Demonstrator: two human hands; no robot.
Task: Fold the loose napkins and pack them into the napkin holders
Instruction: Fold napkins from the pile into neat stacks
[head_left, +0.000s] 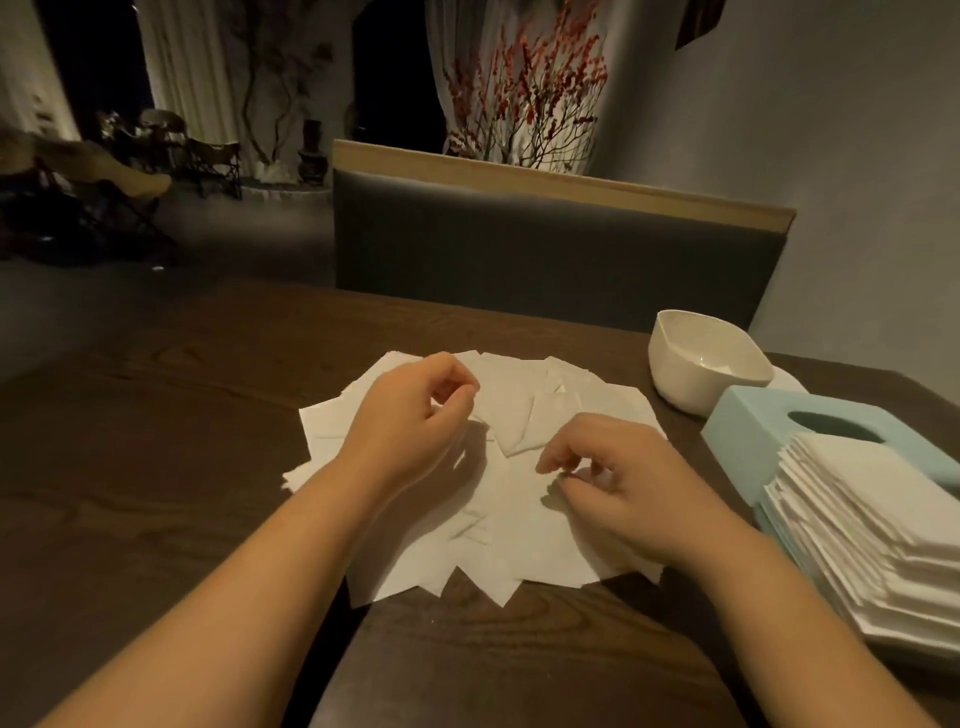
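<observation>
Dim light falls on a dark wooden counter (156, 441), with a grey padded bench back (545, 249) behind it and red-flowered branches (530, 93) further off. A spread of loose white napkins (488, 530) lies flat and overlapping in the middle of the counter. Both bare hands hover over that spread. The left hand (415, 415) has its fingers curled, thumb and forefinger nearly meeting; whether its grip has closed on a napkin edge, I cannot tell. The right hand (618, 467) has its fingertips drawn together low at the paper, seemingly pinching a napkin, though the contact is hard to make out. To the right stands a pale blue napkin holder (748, 421), and a stack of folded napkins (872, 525) sits against it. A white bowl (691, 374) sits just behind the holder.
</observation>
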